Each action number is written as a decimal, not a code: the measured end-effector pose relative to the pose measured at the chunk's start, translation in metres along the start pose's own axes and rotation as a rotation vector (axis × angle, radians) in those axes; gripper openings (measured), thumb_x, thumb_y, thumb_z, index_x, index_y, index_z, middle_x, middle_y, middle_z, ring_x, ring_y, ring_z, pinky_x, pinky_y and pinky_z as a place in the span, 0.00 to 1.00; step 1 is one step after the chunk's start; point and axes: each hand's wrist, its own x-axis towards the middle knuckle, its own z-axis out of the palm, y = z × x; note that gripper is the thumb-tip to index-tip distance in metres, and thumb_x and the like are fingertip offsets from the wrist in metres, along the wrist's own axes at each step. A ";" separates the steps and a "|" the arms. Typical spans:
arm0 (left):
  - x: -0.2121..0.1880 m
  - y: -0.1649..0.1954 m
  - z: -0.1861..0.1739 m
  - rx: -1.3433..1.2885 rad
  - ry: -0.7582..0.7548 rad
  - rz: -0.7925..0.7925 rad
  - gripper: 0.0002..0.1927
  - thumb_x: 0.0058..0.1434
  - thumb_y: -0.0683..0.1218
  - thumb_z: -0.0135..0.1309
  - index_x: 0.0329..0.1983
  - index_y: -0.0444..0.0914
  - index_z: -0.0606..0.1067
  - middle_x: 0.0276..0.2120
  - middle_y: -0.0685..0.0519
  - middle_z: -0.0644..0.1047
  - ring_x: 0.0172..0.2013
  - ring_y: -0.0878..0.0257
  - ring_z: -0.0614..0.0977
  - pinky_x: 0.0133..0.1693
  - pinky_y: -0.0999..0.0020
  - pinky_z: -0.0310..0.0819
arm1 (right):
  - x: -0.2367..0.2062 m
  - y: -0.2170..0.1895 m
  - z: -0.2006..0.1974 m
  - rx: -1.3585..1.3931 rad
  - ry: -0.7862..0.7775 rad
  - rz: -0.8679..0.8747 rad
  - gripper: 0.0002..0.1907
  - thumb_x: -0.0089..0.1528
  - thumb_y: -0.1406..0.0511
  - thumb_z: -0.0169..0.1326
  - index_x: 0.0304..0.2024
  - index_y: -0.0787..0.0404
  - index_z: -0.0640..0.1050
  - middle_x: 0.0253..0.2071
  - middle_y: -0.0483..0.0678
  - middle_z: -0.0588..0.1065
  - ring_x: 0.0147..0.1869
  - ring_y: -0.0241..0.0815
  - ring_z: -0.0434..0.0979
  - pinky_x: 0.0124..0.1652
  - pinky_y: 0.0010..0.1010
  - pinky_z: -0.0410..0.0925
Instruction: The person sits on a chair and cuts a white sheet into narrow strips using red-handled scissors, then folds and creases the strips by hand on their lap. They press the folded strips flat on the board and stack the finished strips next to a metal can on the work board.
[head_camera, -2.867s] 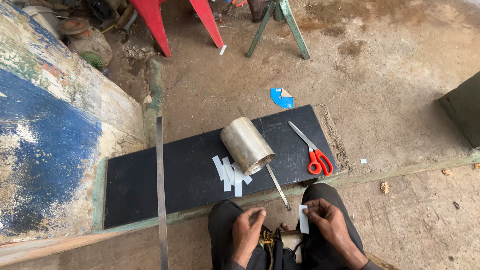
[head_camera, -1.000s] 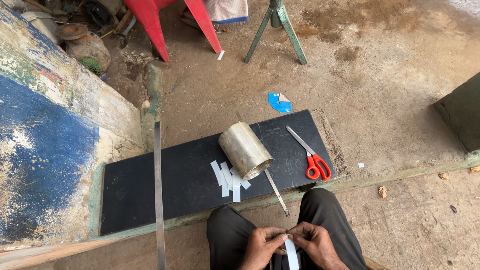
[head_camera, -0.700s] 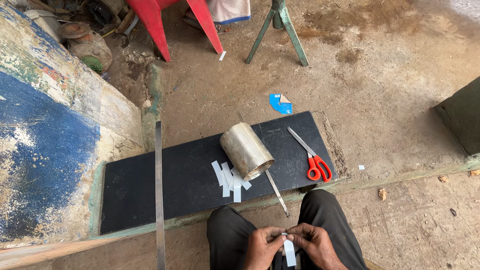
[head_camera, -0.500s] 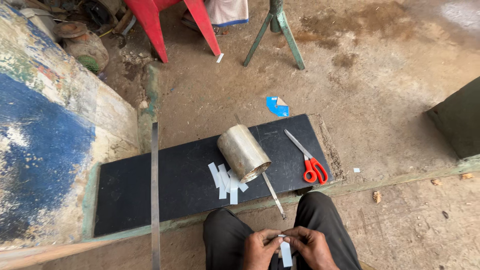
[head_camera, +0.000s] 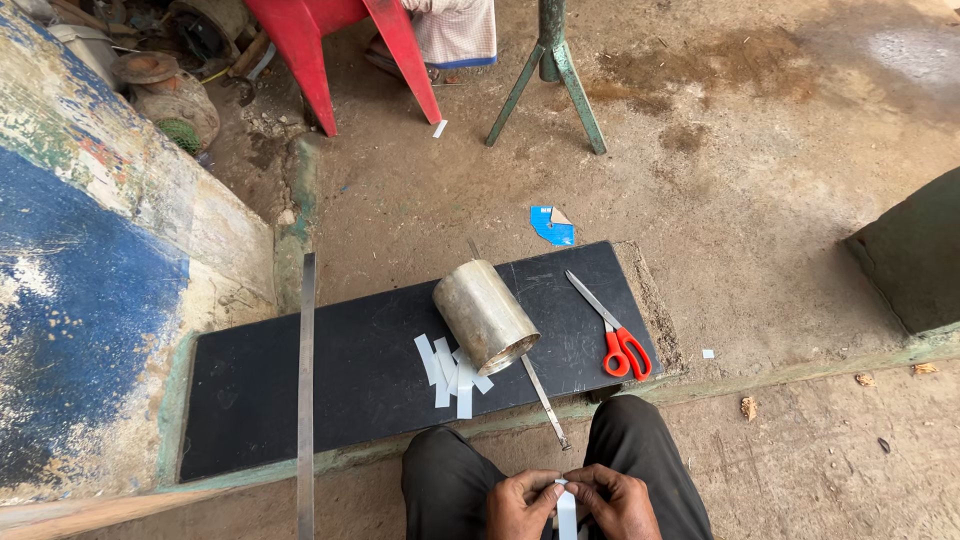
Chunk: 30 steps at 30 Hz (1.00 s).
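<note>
— Where is the strip he's working on?

— Down at six o'clock, low over his lap. The left hand (head_camera: 520, 503) and the right hand (head_camera: 612, 503) meet knuckle to knuckle, and the white strip (head_camera: 566, 512) sits between them. Both sets of fingers are closed on its top end, pinching it from either side, and the rest hangs straight down toward the bottom edge.

— What does it look like?

— Narrow, flat, pale, straight-edged. Whether it is paper or thin sheet I can't tell from here.

— And in front of him?

— A black mat (head_camera: 330, 375) lies flat on the concrete floor (head_camera: 760, 200), matte and scuffed. At twelve o'clock from his hands lies a metal cylinder (head_camera: 484, 316) on its side, dull grey, open end toward him. Just beside it, at its seven o'clock, is a loose fan of cut white strips (head_camera: 450, 368), overlapping. A thin metal rod (head_camera: 543, 400) runs from under the cylinder toward his knee.

— Tools?

— Scissors (head_camera: 612, 333) with red handles at one o'clock, on the mat's right end, blades shut. A long flat metal bar (head_camera: 306, 390) lies across the mat at ten o'clock. Beyond the mat, a blue scrap (head_camera: 552, 226) rests on the floor.
</note>
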 end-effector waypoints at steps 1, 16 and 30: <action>0.000 0.002 0.000 0.010 0.000 0.001 0.13 0.62 0.42 0.63 0.47 0.31 0.83 0.30 0.45 0.85 0.30 0.64 0.89 0.34 0.69 0.87 | 0.001 0.000 -0.001 -0.005 -0.004 0.025 0.11 0.57 0.64 0.66 0.40 0.63 0.87 0.31 0.48 0.88 0.35 0.35 0.88 0.37 0.29 0.79; 0.000 0.010 0.000 0.020 0.013 0.023 0.12 0.62 0.43 0.63 0.47 0.33 0.84 0.28 0.47 0.85 0.29 0.66 0.88 0.34 0.71 0.86 | 0.005 -0.006 -0.004 0.052 -0.039 0.039 0.12 0.58 0.64 0.65 0.42 0.65 0.87 0.31 0.50 0.88 0.37 0.35 0.89 0.38 0.29 0.81; -0.004 0.009 -0.013 0.089 0.017 0.056 0.12 0.63 0.44 0.62 0.48 0.35 0.83 0.31 0.45 0.86 0.33 0.64 0.89 0.37 0.68 0.85 | 0.006 -0.012 0.005 0.251 -0.114 0.080 0.13 0.58 0.67 0.64 0.44 0.68 0.86 0.35 0.53 0.88 0.41 0.38 0.87 0.43 0.33 0.79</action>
